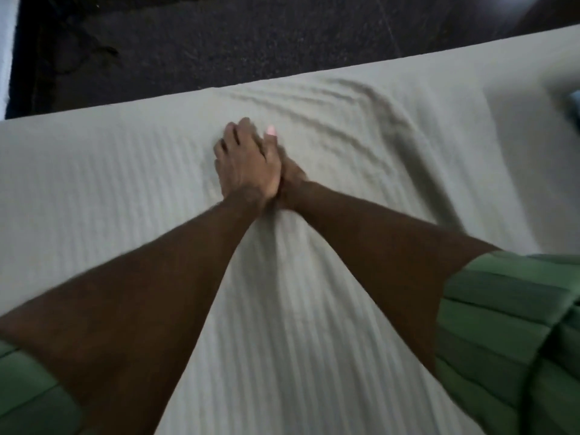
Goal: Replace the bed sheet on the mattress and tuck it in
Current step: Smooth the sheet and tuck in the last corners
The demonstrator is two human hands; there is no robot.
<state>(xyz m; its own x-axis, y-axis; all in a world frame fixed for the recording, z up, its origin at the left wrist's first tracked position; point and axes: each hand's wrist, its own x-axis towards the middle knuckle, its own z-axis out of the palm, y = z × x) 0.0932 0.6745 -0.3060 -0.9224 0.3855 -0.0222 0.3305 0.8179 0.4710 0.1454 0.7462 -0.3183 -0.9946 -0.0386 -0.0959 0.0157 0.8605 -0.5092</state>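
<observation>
A white bed sheet [314, 309] with faint woven stripes covers the mattress and fills most of the view. Both my arms reach forward across it. My left hand [244, 161] lies flat on the sheet with fingers stretched, partly on top of my right hand [290, 171]. The right hand is mostly hidden beneath it; one straight fingertip shows past the left hand. Wrinkles [329, 102] fan out in the sheet just beyond and to the right of the hands. The sheet's edge [489, 127] runs down the right side, with bare mattress [518, 89] beyond it.
The far edge of the bed runs diagonally across the top, with dark floor [219, 42] behind it. A bluish object [574, 105] shows at the right border. My green striped sleeves sit at the lower corners.
</observation>
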